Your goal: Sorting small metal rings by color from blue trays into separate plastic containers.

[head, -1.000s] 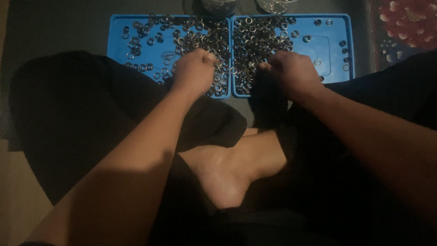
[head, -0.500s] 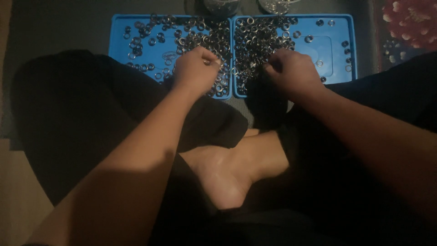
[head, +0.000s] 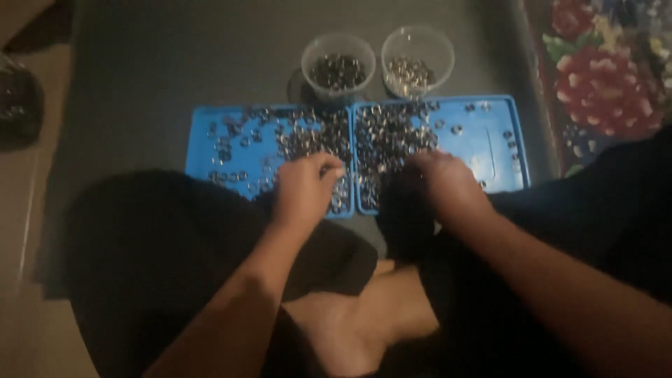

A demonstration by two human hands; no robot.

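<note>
— What changed since a second ago?

— Both hands sit lower in view now, and two clear cups show beyond the far edge of the trays.

— And the hands?

— My left hand curls over the near right corner of the left blue tray, fingertips pinched among the small metal rings. My right hand arches, knuckles up, over the right blue tray.

— Holding anything?

— Too dim; I cannot tell. Both forearms reach forward over my crossed legs.

Dark grey mat, possibly on the floor, carries two blue trays and two clear cups.
</note>
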